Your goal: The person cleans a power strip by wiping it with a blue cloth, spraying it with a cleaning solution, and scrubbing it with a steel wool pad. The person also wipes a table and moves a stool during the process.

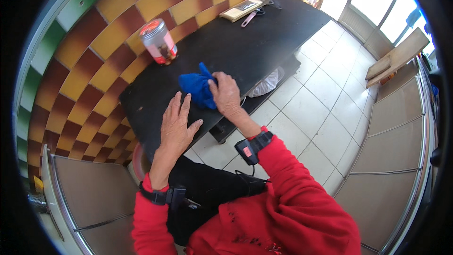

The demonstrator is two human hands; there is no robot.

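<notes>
The blue cloth (197, 89) lies bunched on the black worktop (245, 47), gripped by the right hand (225, 95), while the left hand (177, 125) rests flat, fingers spread, just beside it.

Black counter (245, 42) along the tiled wall. On it: blue cloth (196, 87) near its front edge; lidded clear jar (159, 41) behind the cloth; pale board (242, 10) and pink-handled tool (250, 18) at its far end.

I note the long black desk (245, 47) has a matt, smooth top. The crumpled blue cloth (197, 88) under my right hand (225, 95) looks soft and fuzzy. The clear plastic jar (159, 41) is glossy. The pale floor tiles (325, 99) shine.
</notes>
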